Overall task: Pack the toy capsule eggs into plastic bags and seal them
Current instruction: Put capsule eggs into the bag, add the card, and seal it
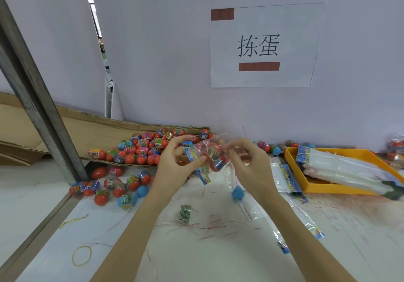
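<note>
Between my hands hangs a clear plastic bag (211,150) with a colourful header card and toy capsule eggs inside. My left hand (177,163) pinches the bag at its header side, and my right hand (247,161) pinches its other end. A pile of red, blue and pink capsule eggs (144,148) lies on flattened cardboard behind my left hand. More loose eggs (118,185) are scattered on the white table at the left. A blue egg half (238,193) lies below my right wrist.
A yellow tray (323,188) at the right holds a stack of empty bags. More empty bags (286,179) lie beside it. A grey metal post (32,89) slants at the left. Rubber bands (82,255) and red tear strips litter the table. A paper sign hangs on the wall.
</note>
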The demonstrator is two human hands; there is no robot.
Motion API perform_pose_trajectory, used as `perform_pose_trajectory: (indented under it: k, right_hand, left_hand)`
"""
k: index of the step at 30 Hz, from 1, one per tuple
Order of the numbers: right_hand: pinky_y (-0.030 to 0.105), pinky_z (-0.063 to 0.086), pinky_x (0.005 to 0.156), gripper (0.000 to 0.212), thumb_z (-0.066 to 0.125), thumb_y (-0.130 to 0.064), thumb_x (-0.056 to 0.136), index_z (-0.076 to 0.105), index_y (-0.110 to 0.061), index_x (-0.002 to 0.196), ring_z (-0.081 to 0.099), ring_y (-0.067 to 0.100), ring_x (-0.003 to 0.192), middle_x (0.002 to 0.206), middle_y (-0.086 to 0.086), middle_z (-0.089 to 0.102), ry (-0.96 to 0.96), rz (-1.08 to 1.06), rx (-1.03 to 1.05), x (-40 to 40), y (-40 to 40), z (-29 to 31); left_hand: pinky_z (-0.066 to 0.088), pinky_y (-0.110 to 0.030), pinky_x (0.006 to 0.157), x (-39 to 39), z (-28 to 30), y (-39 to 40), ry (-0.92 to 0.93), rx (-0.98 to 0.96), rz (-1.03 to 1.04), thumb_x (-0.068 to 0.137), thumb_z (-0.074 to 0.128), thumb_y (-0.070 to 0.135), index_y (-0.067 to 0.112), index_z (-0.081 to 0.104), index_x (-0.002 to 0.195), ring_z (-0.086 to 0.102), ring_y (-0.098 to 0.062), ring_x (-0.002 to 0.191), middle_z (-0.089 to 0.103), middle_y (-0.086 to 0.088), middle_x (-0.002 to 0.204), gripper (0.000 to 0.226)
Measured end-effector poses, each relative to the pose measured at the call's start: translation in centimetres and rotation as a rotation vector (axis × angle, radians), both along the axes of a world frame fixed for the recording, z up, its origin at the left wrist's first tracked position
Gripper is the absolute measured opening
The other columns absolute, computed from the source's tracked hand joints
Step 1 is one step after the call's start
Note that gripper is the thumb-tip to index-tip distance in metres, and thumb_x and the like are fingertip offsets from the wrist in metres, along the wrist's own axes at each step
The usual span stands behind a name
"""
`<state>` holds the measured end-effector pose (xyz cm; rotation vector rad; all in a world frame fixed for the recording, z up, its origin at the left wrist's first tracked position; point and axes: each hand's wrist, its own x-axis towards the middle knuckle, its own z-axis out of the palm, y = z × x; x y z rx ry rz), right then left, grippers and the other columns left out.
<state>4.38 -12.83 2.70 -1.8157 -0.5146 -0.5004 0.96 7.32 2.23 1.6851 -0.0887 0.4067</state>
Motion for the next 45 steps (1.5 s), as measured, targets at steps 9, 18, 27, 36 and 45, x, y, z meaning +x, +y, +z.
perform_pose_trajectory:
  k: [9, 18, 27, 36, 45]
  right_hand:
    - [0.037, 0.051, 0.079, 0.019, 0.064, 0.001, 0.084, 0.073, -0.015, 0.086, 0.061, 0.02, 0.09, 0.089, -0.005, 0.066, -0.2, 0.146, -0.253, -0.8, 0.0, -0.2]
    - [0.026, 0.051, 0.073, 0.022, 0.06, -0.01, 0.094, 0.077, -0.02, 0.103, 0.057, 0.01, 0.082, 0.09, -0.015, 0.07, -0.388, 0.116, -0.322, -1.6, 1.0, -0.1]
    - [0.026, 0.054, 0.062, 0.021, 0.061, -0.006, 0.102, 0.072, -0.022, 0.109, 0.069, 0.011, 0.075, 0.081, -0.015, 0.072, -0.199, 0.0, -0.067, -0.5, 0.1, 0.0]
    - [0.035, 0.03, 0.12, 0.039, 0.049, -0.033, 0.108, 0.053, -0.024, 0.146, 0.032, 0.015, 0.149, 0.163, -0.008, 0.036, -0.171, 0.174, -0.767, -1.2, 3.7, -4.8]
    - [0.039, 0.032, 0.12, 0.047, 0.037, -0.044, 0.11, 0.046, -0.029, 0.154, 0.034, 0.024, 0.148, 0.163, 0.003, 0.035, -0.202, 0.05, -0.861, -0.3, 4.9, -5.2]
  left_hand:
    - [0.046, -0.022, 0.103, -0.1, -0.8, -0.5, -0.045, 0.427, -0.073, 0.066, 0.094, 0.056, 0.044, 0.058, 0.126, 0.049, -0.001, 0.128, 0.054, 0.025, 0.131, 0.071]
    - [0.057, -0.019, 0.076, 0.1, -1.2, -0.1, -0.114, 0.462, -0.105, 0.079, 0.091, 0.03, 0.031, 0.074, 0.107, 0.072, -0.006, 0.082, 0.075, 0.016, 0.089, 0.033]
    - [0.054, -0.011, 0.075, 0.4, -0.6, 2.7, -0.257, 0.345, 0.38, 0.072, 0.092, 0.046, 0.027, 0.072, 0.106, 0.072, 0.0, 0.08, 0.076, 0.018, 0.083, 0.045]
    - [0.056, -0.036, 0.069, 0.4, -0.3, 3.1, -0.174, 0.142, 0.598, 0.075, 0.088, 0.057, 0.028, 0.067, 0.097, 0.058, -0.009, 0.061, 0.073, 0.01, 0.079, 0.041]
    - [0.056, -0.026, 0.084, 0.5, -0.1, 2.7, -0.162, 0.084, 0.575, 0.076, 0.083, 0.062, 0.028, 0.07, 0.096, 0.067, -0.002, 0.087, 0.072, 0.015, 0.091, 0.041]
